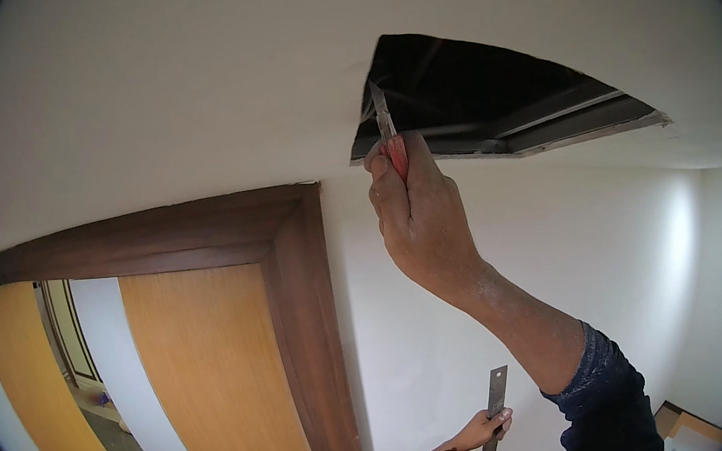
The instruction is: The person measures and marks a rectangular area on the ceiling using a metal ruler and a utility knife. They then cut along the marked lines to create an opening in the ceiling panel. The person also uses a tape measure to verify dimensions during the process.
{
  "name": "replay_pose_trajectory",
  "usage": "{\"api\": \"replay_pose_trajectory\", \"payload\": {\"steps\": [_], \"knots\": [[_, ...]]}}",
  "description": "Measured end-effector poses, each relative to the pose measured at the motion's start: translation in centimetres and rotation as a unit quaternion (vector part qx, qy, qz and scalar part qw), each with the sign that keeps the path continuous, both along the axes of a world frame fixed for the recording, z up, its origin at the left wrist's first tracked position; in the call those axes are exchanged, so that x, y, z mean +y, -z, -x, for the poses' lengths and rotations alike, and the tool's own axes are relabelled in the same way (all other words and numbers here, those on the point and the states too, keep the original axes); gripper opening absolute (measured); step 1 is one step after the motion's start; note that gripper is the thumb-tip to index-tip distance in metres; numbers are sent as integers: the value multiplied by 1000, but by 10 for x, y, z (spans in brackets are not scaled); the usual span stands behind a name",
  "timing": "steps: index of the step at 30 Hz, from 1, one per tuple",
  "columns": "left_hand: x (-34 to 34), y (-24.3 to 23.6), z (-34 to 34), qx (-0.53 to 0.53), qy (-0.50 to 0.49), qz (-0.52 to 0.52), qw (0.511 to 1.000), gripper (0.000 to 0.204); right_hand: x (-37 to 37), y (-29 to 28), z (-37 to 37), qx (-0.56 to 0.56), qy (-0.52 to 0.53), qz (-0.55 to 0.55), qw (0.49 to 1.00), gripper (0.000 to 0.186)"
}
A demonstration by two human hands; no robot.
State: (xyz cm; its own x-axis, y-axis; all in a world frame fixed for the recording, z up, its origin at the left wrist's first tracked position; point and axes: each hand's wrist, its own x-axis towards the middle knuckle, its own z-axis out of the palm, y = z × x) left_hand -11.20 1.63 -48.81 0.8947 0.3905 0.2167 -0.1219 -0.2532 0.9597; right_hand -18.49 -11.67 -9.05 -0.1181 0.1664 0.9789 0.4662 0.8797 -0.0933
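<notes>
Raised toward the ceiling [183, 94], my right hand [419, 218] is closed around a utility knife [398, 153] with a red handle. Its blade points upward at the left edge of a dark opening [470, 81] cut in the ceiling; whether it touches the edge I cannot tell. Metal framing [559, 114] shows inside the hole, and the cut edge looks rough. Lower down, my left hand [481, 430] grips a flat metal ruler [496, 389] with a hole near its upper end. Pale dust covers my right forearm and dark blue sleeve [603, 394].
A dark brown wooden door frame [308, 322] stands on the left, around an orange-brown door panel [211, 361] with pale strips. A white wall [542, 230] runs behind my arms. At the lower right sits a brown-edged object [688, 430], partly cut off.
</notes>
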Motion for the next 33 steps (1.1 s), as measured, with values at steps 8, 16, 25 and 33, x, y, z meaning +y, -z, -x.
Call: {"api": "replay_pose_trajectory", "payload": {"steps": [8,16,25,33], "knots": [[9,32,28,-32,-6,12,999,48,71,11,25,45,27,54,997,21],[25,73,9,-40,-18,103,994,45,107,102,-88,-1,205,141,969,15],[41,104,-27,-109,-69,30,991,39,-24,371,-276,292,247,375,845,11],[6,50,-44,-57,30,113,992,45,-181,452,-218,428,403,446,675,15]]}}
